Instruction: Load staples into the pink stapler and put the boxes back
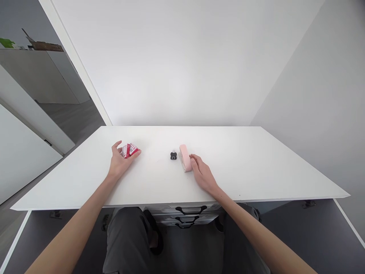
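Two small red-and-white cardboard boxes sit side by side between the thumb and fingers of my left hand, which seems to grasp both, over the table's left part. My right hand touches the pale pink stapler near mid-table; I can't tell if it grips. The step looks like handling both at once; moving the stapler would call for a fuller grasp. Just left of it lies a black, winged staple remover, on the white tabletop.

Wall and counter were brightly, softly lit; floor beneath dim, shadows faint. Wide lens stretched edges. Print on boxes blurred.
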Tool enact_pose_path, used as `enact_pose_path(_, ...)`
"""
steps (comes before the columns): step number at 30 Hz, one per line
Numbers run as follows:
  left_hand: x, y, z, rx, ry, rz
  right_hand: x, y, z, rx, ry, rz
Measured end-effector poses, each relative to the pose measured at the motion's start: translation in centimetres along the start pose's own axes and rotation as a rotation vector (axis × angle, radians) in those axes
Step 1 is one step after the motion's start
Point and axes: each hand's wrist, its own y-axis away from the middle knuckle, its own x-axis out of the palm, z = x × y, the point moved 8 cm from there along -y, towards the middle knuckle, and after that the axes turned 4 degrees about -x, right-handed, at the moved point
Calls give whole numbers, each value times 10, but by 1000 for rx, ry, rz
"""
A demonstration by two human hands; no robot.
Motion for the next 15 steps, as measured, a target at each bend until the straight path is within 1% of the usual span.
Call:
enact_pose_path(4, -9, -3, 0, 10, -101, -54, -1, 0, 1, -2, 8, -1)
enact_pose_path(7, -15, -8, 3, 22, -147, -55, -1, 1, 1, 1, 14, 4)
enact_pose_path(9, -19, -10, 5, 31, -156, -51, -1, 1, 0, 5, 11, 3)
enact_pose_path(11, -24, -11, 7, 35, -143, -77, -1, 1, -1, 9, 4, -1)
enact_pose_path(15, -36, -12, 12, 1, -161, -116, -1, 0, -2, 9, -13, -3)
